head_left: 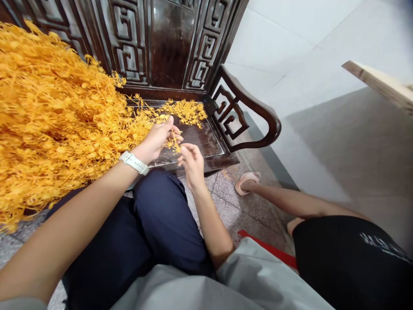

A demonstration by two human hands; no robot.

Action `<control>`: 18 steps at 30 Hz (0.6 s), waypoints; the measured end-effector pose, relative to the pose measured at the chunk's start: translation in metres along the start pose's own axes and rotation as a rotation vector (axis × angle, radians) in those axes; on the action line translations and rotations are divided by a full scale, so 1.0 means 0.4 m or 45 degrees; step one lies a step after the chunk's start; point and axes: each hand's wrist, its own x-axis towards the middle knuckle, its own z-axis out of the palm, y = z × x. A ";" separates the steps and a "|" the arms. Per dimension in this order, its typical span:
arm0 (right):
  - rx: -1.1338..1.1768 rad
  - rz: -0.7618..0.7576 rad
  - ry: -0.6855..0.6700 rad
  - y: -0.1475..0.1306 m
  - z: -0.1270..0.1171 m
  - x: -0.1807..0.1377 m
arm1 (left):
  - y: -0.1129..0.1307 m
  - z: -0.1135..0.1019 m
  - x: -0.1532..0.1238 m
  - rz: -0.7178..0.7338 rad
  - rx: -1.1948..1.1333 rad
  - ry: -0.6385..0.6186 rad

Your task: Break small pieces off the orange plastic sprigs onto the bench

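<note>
Over the bench seat, my left hand (159, 137), with a pale watch band on the wrist, is closed round a small yellow plastic-looking sprig (176, 145). My right hand (192, 167) pinches at the sprig's lower end with thumb and forefinger; its other fingers are curled. Left of both hands rises a large heap of the same yellow branching pieces (64, 125), spilling along the seat. A smaller yellow cluster (185, 113) lies beyond my hands, near the back of the bench.
The dark carved wooden bench (172, 51) has an openwork armrest (254, 122) on the right. Another person's leg (290, 200) and pink slipper (247, 183) are on the tiled floor (237, 215). A wooden board edge (380, 84) juts in from the right before the white wall (284, 38).
</note>
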 end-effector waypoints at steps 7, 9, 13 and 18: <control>-0.277 -0.124 -0.251 0.018 0.004 -0.018 | -0.011 0.036 -0.029 -0.027 0.058 0.008; -0.319 -0.107 -0.317 0.019 0.006 -0.031 | -0.011 0.034 -0.026 -0.014 0.038 0.043; -0.603 -0.178 -0.384 -0.016 0.001 -0.061 | -0.016 0.037 -0.032 -0.094 -0.064 0.032; -1.176 -0.386 -0.408 -0.134 -0.024 -0.111 | -0.022 0.073 -0.061 -0.143 -0.140 -0.065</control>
